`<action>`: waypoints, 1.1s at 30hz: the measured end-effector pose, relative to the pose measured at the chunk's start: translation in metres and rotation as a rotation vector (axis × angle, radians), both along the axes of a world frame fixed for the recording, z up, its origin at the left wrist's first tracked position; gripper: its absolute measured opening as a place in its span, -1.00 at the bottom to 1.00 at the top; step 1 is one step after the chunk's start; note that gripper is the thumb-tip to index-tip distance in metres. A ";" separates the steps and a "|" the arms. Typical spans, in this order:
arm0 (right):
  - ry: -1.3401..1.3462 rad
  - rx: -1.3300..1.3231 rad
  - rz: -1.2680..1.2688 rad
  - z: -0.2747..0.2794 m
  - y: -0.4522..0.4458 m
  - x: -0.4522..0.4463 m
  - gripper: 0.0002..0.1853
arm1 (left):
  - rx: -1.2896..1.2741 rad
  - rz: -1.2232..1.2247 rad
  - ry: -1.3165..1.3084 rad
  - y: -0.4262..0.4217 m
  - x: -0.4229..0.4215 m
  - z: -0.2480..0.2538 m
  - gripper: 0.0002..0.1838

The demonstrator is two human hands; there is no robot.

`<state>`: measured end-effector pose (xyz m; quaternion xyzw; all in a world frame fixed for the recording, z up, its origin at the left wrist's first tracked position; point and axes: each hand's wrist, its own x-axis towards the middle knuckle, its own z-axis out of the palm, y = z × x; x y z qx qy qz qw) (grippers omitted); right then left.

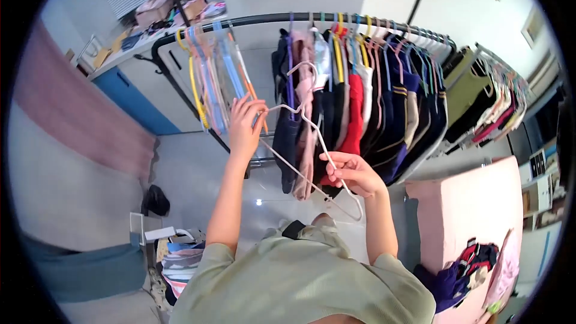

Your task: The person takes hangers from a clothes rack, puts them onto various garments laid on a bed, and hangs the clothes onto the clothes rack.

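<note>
A white hanger [312, 125] is held up in front of me, its hook at the top and no garment on it. My right hand [351, 173] is closed round its right arm, thumb and fingers pinched together. At its left end is my left hand [245, 121], fingers bent and pressed near the hanger's tip. Behind the hands runs a black clothes rail [258, 19]. Empty hangers [216, 78] in yellow, blue, pink and orange hang on its left part, and garments [384, 108] hang close together on its right part.
A second rack with clothes [480, 93] stands at the right. Below it, a pink-covered surface [468, 204] bears a pile of clothes [465, 270]. Folded striped clothes [183, 264] lie at the lower left. A cluttered counter [141, 42] is behind the rail, left.
</note>
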<state>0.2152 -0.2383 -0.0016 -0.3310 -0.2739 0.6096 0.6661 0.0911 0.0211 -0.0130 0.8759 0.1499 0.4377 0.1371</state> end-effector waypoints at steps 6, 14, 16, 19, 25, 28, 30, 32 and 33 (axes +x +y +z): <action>-0.361 -0.185 -0.298 0.006 -0.077 0.025 -0.58 | -0.002 -0.148 -0.070 -0.054 0.023 0.003 -0.92; -0.957 -0.419 -0.915 0.006 -0.198 0.036 -0.70 | -0.124 -0.302 -0.006 -0.186 0.078 0.009 -0.94; -1.035 -0.455 -1.010 0.001 -0.247 0.042 -0.72 | -0.179 -0.398 -0.029 -0.230 0.096 0.004 -0.94; -1.036 -0.499 -1.076 -0.010 -0.320 0.048 -0.73 | -0.217 -0.501 0.026 -0.295 0.116 -0.001 -0.94; -1.024 -0.634 -1.211 -0.021 -0.439 0.036 -0.73 | -0.259 -0.678 0.133 -0.409 0.152 -0.012 -0.92; -1.017 -0.750 -1.305 -0.022 -0.490 0.018 -0.73 | -0.269 -0.770 0.223 -0.463 0.167 -0.013 -0.92; -1.007 -0.792 -1.399 -0.025 -0.519 0.006 -0.73 | -0.285 -0.846 0.278 -0.497 0.178 -0.017 -0.92; -0.993 -0.799 -1.515 -0.035 -0.544 -0.008 -0.74 | -0.273 -0.946 0.317 -0.529 0.189 -0.024 -0.92; -0.965 -0.806 -1.561 -0.040 -0.555 -0.015 -0.73 | -0.252 -0.979 0.352 -0.545 0.192 -0.026 -0.92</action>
